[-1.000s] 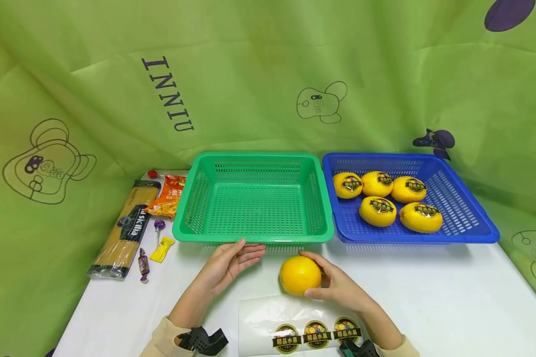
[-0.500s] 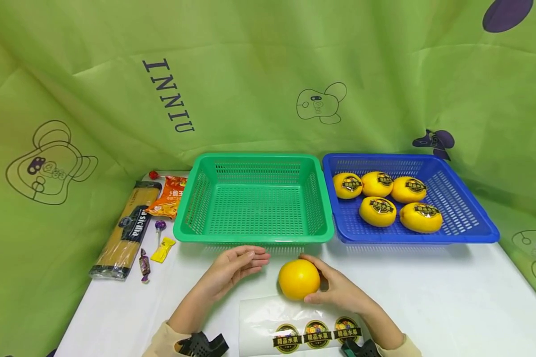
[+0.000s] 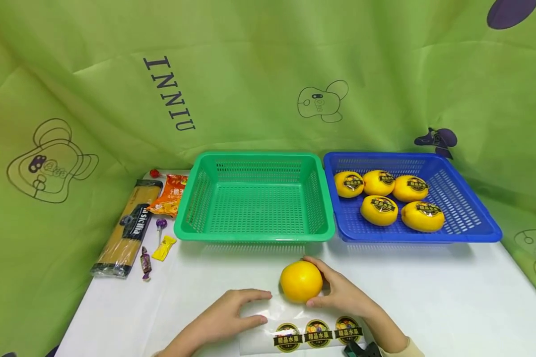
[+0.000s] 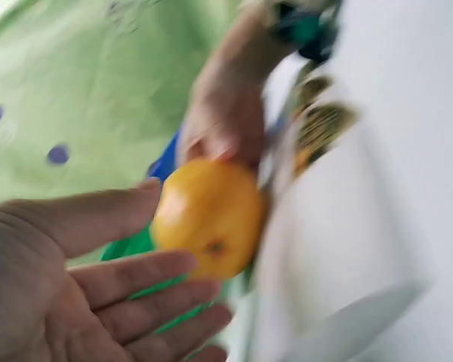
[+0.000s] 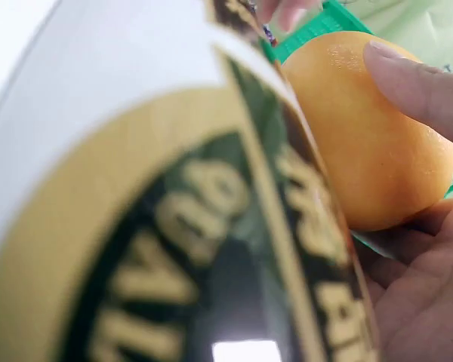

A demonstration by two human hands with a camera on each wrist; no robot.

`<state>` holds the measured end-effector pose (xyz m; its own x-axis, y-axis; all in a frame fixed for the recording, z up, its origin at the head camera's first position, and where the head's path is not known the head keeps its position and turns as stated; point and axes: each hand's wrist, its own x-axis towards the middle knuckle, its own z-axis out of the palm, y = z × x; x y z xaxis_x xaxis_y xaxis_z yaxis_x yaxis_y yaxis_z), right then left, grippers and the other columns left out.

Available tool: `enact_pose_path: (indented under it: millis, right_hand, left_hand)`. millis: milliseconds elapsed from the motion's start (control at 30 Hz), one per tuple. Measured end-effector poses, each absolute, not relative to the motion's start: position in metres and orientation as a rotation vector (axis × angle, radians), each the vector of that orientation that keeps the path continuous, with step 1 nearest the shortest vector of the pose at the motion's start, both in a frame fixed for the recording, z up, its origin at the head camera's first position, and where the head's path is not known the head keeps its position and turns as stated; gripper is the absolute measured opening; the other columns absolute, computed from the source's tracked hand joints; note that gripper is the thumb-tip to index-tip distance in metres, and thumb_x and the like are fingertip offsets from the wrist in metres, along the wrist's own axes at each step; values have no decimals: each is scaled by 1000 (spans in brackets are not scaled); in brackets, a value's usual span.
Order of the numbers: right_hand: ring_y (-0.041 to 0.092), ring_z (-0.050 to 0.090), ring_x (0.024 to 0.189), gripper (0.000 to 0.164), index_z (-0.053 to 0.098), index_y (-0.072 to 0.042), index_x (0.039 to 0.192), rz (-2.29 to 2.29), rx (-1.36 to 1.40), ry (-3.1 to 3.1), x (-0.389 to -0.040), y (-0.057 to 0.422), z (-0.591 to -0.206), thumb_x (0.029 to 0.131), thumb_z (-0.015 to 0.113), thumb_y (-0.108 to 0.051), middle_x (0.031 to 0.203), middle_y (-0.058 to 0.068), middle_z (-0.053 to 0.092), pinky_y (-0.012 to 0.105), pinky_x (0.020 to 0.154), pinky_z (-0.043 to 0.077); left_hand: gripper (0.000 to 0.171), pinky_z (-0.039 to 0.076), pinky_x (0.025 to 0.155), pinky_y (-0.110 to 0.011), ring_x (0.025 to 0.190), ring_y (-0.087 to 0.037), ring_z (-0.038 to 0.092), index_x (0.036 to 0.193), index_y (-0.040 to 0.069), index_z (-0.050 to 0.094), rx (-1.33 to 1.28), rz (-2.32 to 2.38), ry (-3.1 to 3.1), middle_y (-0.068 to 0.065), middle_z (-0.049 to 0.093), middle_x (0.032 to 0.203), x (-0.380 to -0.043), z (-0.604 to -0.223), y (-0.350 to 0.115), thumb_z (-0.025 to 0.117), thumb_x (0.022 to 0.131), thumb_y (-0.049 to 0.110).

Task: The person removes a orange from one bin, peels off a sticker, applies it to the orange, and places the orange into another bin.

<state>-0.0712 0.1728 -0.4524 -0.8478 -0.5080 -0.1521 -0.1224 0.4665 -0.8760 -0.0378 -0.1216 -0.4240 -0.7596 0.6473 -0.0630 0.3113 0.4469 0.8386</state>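
My right hand point(image 3: 341, 293) holds an orange point(image 3: 301, 282), thumb at its near side and fingers round its far right side. In the right wrist view the orange point(image 5: 370, 132) shows bare, dimpled peel under the thumb. My left hand point(image 3: 230, 316) is spread over the left end of a white backing sheet point(image 3: 254, 342), thumb apart from the fingers and nothing between them. Three round black-and-gold stickers point(image 3: 318, 333) line the sheet's right part. In the left wrist view, blurred, the fingers of the left hand point(image 4: 113, 279) overlap the orange's edge.
Behind the hands stands a green basket point(image 3: 254, 237) with nothing in it. Right beside it, a blue basket point(image 3: 469, 218) bears several stickered oranges point(image 3: 378, 210). At left lie a spaghetti pack point(image 3: 127, 228), an orange snack bag point(image 3: 168, 196) and several candies point(image 3: 164, 248).
My left hand has moved from in front of the green basket toward me, over the sticker sheet, and turned palm inward. The right hand and orange have shifted slightly nearer.
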Motion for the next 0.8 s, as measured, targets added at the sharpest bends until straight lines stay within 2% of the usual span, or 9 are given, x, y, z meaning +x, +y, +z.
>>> enact_pose_path:
  millis: [100,200,267,400,467,533,667,733,800]
  right_hand:
    - [34,45,129,97,25,-9,149,-1317,-549,2354,-70,174,-452,74,80,-37,147,16,39,46,108,37]
    - [35,44,130,99,23,-8,149,-1334,-547,2349,-69,174,-451,74,80,-36,148,17,37,50,109,34]
    - [36,43,131,101,21,-8,150,-1355,-526,2347,-67,174,-451,73,80,-35,150,17,34,53,110,33]
    - [41,40,131,100,20,-11,151,-1390,-496,2439,-55,177,-445,74,80,-33,154,16,26,59,107,33]
    - [39,41,131,93,25,-12,149,-1410,-505,2556,-45,178,-439,76,80,-28,152,14,30,53,106,38]
    - [29,47,127,80,36,-11,144,-1464,-505,2682,-31,179,-434,77,79,-19,145,12,41,38,104,45]
    - [11,59,101,43,57,-7,118,-1639,-555,2731,-4,173,-429,79,74,-1,113,7,62,15,86,51]
    - [8,60,90,30,61,-6,110,-1657,-637,2650,6,167,-433,82,70,0,103,6,63,17,77,54]
    - [6,60,86,24,63,-8,108,-1559,-718,2611,12,161,-439,85,69,-7,100,2,64,21,73,55]
  left_hand:
    - [56,43,106,-39,130,-24,47,133,7,54,922,944,2477,-7,50,142,-24,-428,-114,64,88,41]
    - [66,38,109,-45,138,-25,37,138,7,49,1008,767,2515,-9,38,150,-17,-437,-106,63,86,46]
    - [69,37,109,-48,138,-27,35,139,6,47,1088,700,2525,-11,36,151,-16,-443,-103,63,86,47]
    - [64,40,106,-49,135,-28,41,134,2,52,1288,599,2585,-15,43,146,-14,-454,-101,60,88,45]
    - [57,42,105,-49,133,-28,43,132,2,55,1358,582,2610,-15,46,143,-14,-457,-101,58,91,43]
    - [52,43,104,-48,131,-26,46,129,3,57,1411,584,2630,-14,48,141,-13,-459,-100,57,93,39]
    - [44,46,102,-45,128,-23,50,126,5,61,1458,591,2680,-12,53,137,-12,-459,-100,60,92,33]
    - [43,46,102,-44,127,-22,52,125,5,62,1452,599,2700,-11,55,135,-12,-460,-99,62,91,31]
    - [43,46,102,-44,127,-22,52,125,5,62,1436,607,2704,-10,55,135,-12,-460,-99,63,90,31]
